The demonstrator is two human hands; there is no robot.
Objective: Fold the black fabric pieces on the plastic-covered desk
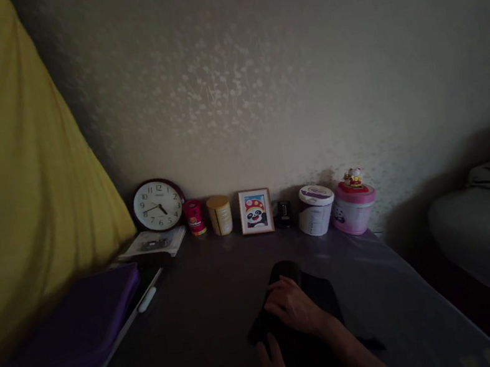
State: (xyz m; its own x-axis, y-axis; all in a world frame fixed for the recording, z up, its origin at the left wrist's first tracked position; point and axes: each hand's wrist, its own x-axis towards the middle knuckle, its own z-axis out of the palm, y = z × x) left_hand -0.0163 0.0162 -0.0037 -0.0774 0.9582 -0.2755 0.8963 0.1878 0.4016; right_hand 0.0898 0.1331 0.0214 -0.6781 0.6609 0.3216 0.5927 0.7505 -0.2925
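Note:
A black, soft-looking item (pixel 322 294), perhaps folded cloth, lies on the dark table in front of me. Its exact kind is lost in the dim light. A rounded, rolled-looking part sticks up at its far end, and a thin dark strip (pixel 372 343) trails off to the right. My right hand (pixel 291 307) lies across the top, fingers curled over the rounded part. Nearer to me, my left hand (pixel 271 365) has two fingers stretched out and apart, touching the item's left edge; its thumb side is mostly hidden in shadow.
Along the wall stand a round clock (pixel 158 205), a red can (pixel 195 217), a yellow canister (pixel 220 215), a framed panda picture (pixel 255 211) and two tubs (pixel 315 210), one topped by a figurine (pixel 354 179). At left lie a purple folder (pixel 74 327) and a white pen-like object (pixel 147 299).

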